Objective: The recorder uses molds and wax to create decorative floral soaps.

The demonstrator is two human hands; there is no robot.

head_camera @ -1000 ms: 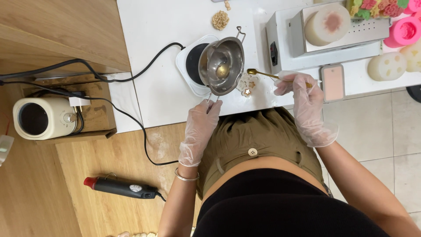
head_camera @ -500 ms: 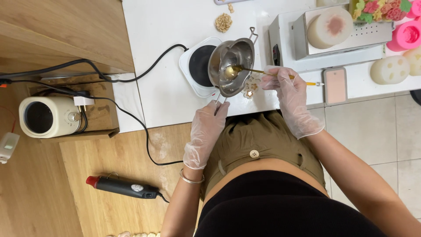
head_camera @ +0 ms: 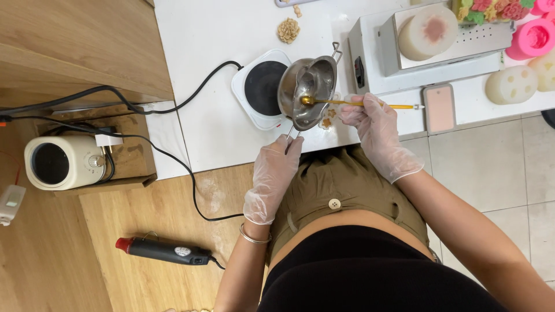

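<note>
Head view: tilting small steel pot (head_camera: 307,91) by its handle in clamped left hand (head_camera: 276,173), right hand (head_camera: 374,128) pinching gold spoon (head_camera: 347,103), scraping last contents out, hotplate (head_camera: 260,88) standing vacated.

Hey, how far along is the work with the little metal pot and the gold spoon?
Done: the metal pot is off the hot plate, tilted in the left hand by its handle. In hand: the right hand holds the gold spoon, its bowl inside the pot. Left: the small mould under the pot's lip shows only a little filling; how full is unclear.
</note>
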